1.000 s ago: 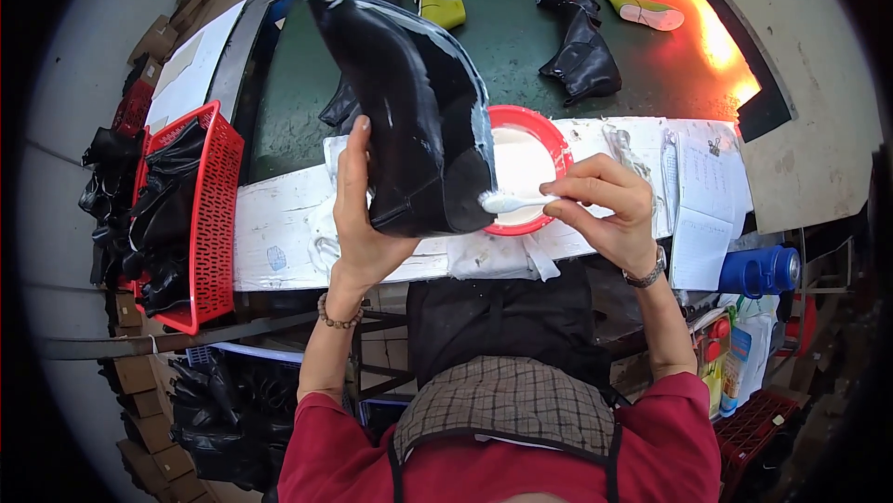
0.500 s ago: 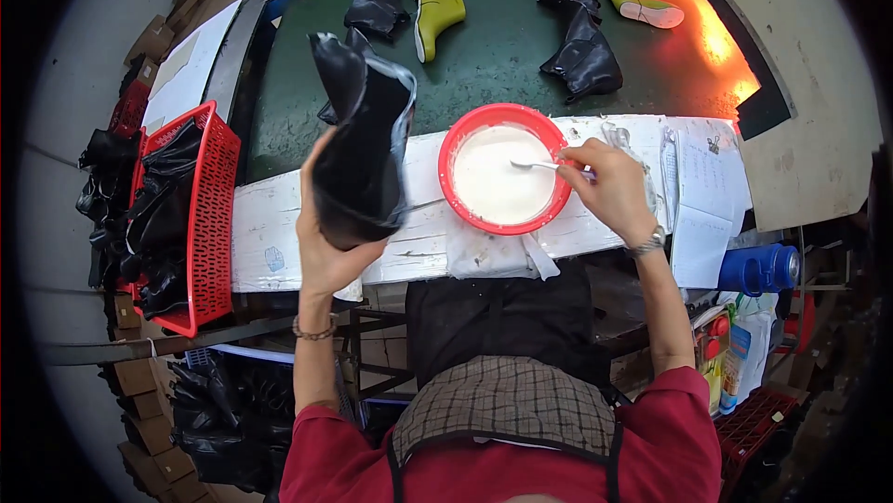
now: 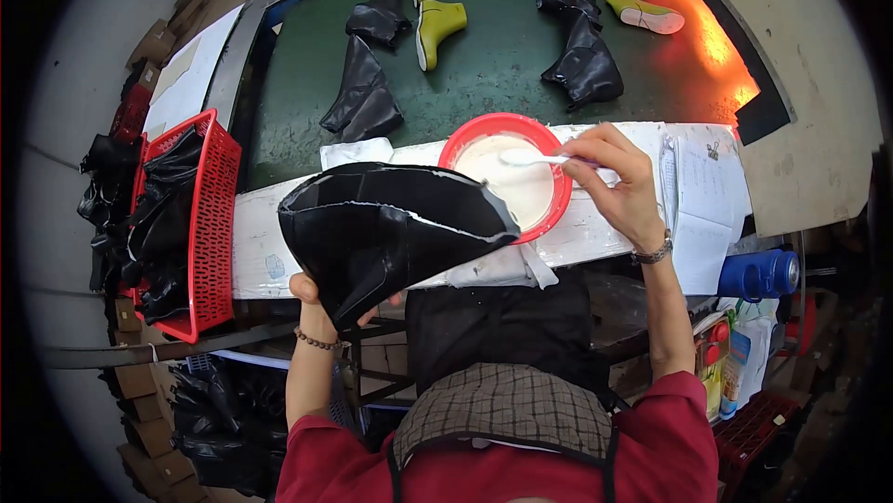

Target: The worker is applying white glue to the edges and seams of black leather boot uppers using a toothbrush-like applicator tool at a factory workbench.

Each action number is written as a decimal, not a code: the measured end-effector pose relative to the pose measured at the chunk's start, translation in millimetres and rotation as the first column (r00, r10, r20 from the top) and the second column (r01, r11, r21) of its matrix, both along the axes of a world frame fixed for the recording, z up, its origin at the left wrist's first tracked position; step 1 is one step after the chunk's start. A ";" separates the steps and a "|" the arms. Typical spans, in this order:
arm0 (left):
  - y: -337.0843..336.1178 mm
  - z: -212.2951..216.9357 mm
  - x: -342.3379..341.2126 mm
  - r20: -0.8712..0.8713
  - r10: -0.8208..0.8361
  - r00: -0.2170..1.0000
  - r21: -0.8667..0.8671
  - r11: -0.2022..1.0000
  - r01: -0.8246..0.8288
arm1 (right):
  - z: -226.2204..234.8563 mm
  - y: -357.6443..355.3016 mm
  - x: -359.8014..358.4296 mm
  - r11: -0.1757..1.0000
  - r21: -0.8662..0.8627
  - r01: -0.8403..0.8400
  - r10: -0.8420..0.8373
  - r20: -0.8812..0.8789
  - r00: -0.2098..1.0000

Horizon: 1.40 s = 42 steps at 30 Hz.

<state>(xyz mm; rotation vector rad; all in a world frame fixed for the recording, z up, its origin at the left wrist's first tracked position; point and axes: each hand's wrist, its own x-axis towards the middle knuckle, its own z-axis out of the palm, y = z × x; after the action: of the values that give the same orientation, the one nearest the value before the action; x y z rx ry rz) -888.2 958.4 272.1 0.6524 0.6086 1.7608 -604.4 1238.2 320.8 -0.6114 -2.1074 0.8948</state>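
Observation:
My left hand (image 3: 314, 306) grips a black leather boot upper (image 3: 349, 257) from below, partly hidden by it. The upper lies tilted on its side, its wide opening and pale raw edge turned toward the far side and the right. Its right tip overlaps the near rim of a red bowl (image 3: 562, 205) in this view. White liquid (image 3: 510, 194) fills much of the bowl. My right hand (image 3: 621, 178) pinches a thin white tool with a rounded end (image 3: 535, 159), held over the bowl. Whether that end is a brush or a spoon I cannot tell.
A white bench board (image 3: 256, 252) carries the bowl and papers (image 3: 702, 196). Beyond it, a green surface (image 3: 484, 66) bears black boot uppers (image 3: 363, 94) and yellow-green shoe forms (image 3: 439, 29). A red basket (image 3: 216, 191) of uppers stands left; a blue flask (image 3: 755, 272) is right.
My left hand has lowered the boot upper toward me and tipped it from upright onto its side, its tip now by the bowl. The tool in my right hand has shifted slightly within the bowl area.

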 end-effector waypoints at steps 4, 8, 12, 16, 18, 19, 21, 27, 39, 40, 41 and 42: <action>6.2 3.8 16.0 0.194 -0.113 0.974 0.100 0.990 0.095 | 18.2 -8.4 -24.5 0.977 0.169 -0.127 0.141 -0.072 0.987; 12.0 4.0 26.2 0.364 -0.221 0.905 0.226 0.963 0.144 | 8.1 -5.7 -25.3 0.962 0.205 -0.183 0.208 -0.107 0.972; 15.9 -8.7 12.2 0.369 -0.445 0.816 0.421 0.863 0.280 | -10.8 -6.3 -15.0 0.976 0.145 -0.163 0.179 -0.102 0.979; 5.5 -14.6 15.5 0.350 -0.287 0.892 0.305 0.935 0.182 | -22.5 -1.3 -5.7 0.971 0.181 -0.154 0.160 -0.016 0.987; 9.9 -14.0 1.7 0.365 -0.119 0.923 0.145 0.987 0.070 | -24.1 -1.8 -4.2 0.971 0.178 -0.161 0.163 0.006 0.987; 28.9 -5.1 -23.7 0.230 -0.585 0.778 0.230 0.809 0.541 | -22.7 -4.9 -6.9 0.977 0.151 -0.148 0.155 -0.033 0.987; 32.6 9.5 -17.1 0.074 -0.911 0.405 0.231 0.411 0.882 | -15.9 -5.3 -7.2 0.985 0.119 -0.122 0.131 -0.071 0.989; 11.7 33.7 33.4 0.051 -0.046 0.998 -0.023 0.999 0.048 | 7.0 0.3 -27.7 0.943 0.245 -0.226 0.241 -0.029 0.970; 7.0 27.2 20.9 0.093 -0.042 0.995 -0.045 0.998 0.047 | 23.3 7.8 -11.7 0.938 0.233 -0.256 0.249 0.061 0.967; 9.7 26.6 20.9 0.099 -0.040 0.994 -0.050 0.998 0.045 | 23.7 6.1 -12.8 0.937 0.230 -0.262 0.255 0.063 0.965; 9.0 25.9 20.1 0.105 -0.037 0.994 -0.056 0.998 0.043 | 24.4 4.7 -13.8 0.933 0.238 -0.268 0.262 0.057 0.963; 8.4 24.6 22.6 0.110 -0.034 0.993 -0.062 0.997 0.041 | 25.6 3.5 -14.9 0.929 0.247 -0.274 0.270 0.051 0.962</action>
<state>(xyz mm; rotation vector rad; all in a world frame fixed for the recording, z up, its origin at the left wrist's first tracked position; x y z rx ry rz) -865.5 966.8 296.7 0.5164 0.5719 1.7223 -619.3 1241.7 346.4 -0.1968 -2.3103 0.7512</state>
